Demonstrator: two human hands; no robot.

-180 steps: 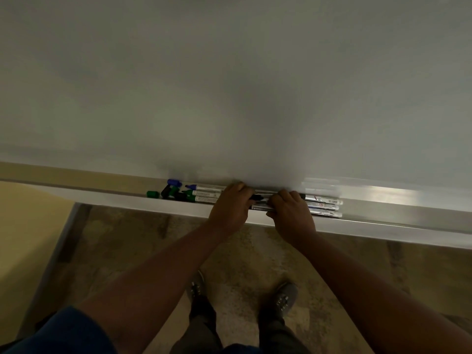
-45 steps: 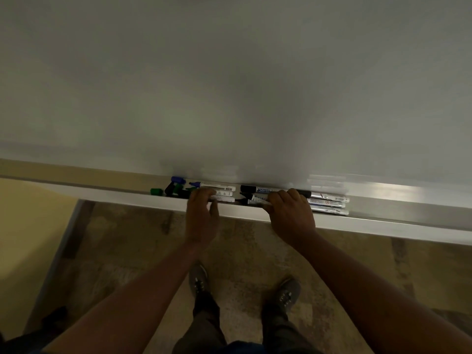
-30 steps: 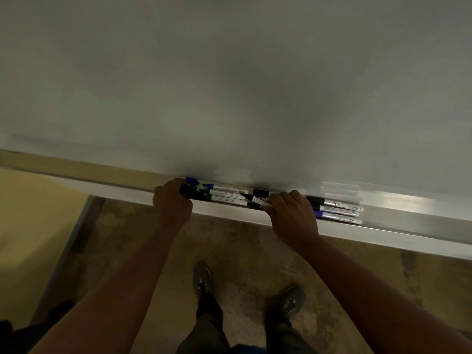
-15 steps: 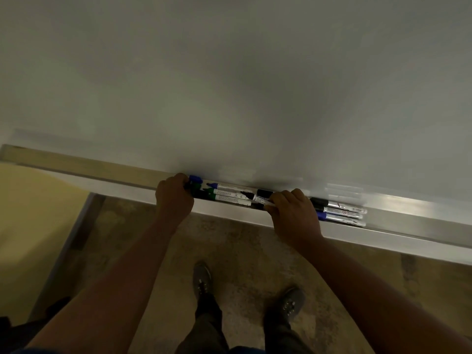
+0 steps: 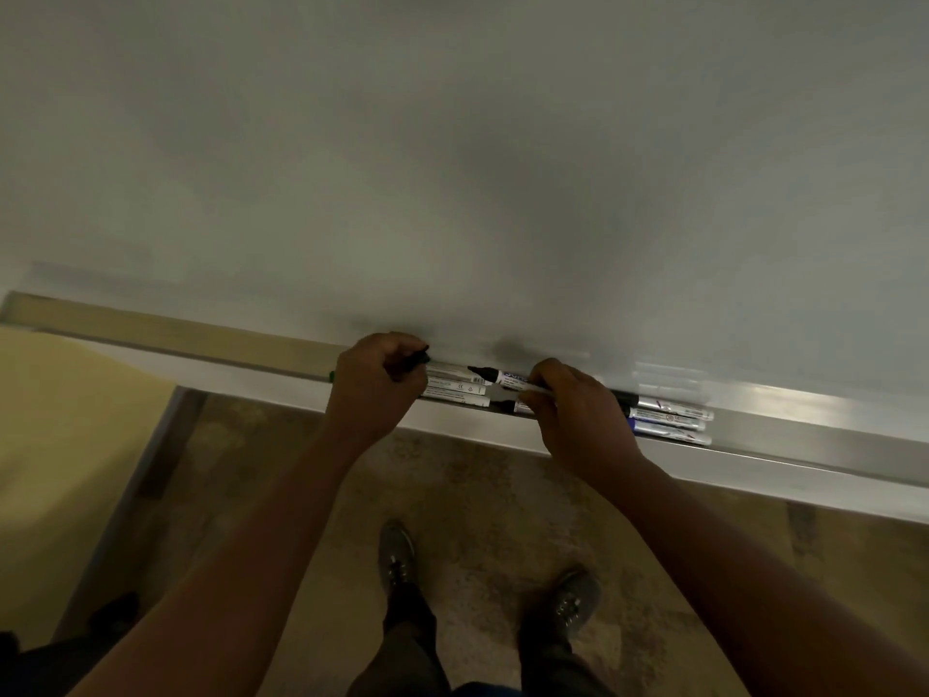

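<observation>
While both hands work at the marker tray (image 5: pixel 804 447) under the whiteboard (image 5: pixel 452 168), I see my left hand (image 5: pixel 374 384) balled up at the back of the tray, fingers curled tight round a dark piece (image 5: pixel 420 358). Only its black end pokes out past the knuckles, so I cannot tell whether it is a cap or a whole pen. My right hand (image 5: pixel 578 412) pinches the black marker (image 5: pixel 495 376) by its white barrel between thumb and fingertips. The marker lies almost level just above the tray, its black pointed end aimed left at the left hand, near it but not touching (a narrow gap shows between the tip and the fist).

Between the two hands lie the white barrels (image 5: pixel 455 389) of a few more markers, side by side along the tray and partly under the left hand. Another black-tipped pen (image 5: pixel 505 405) sits at the tray's front lip below the held one. Right of the right hand, three capped markers (image 5: pixel 668 420) lie parallel, black and blue ends toward the wrist. A green bit (image 5: pixel 332 377) peeks out just left of the left hand. Below the tray I see two dark shoes (image 5: pixel 397 555) on the mottled floor (image 5: pixel 477 495).
</observation>
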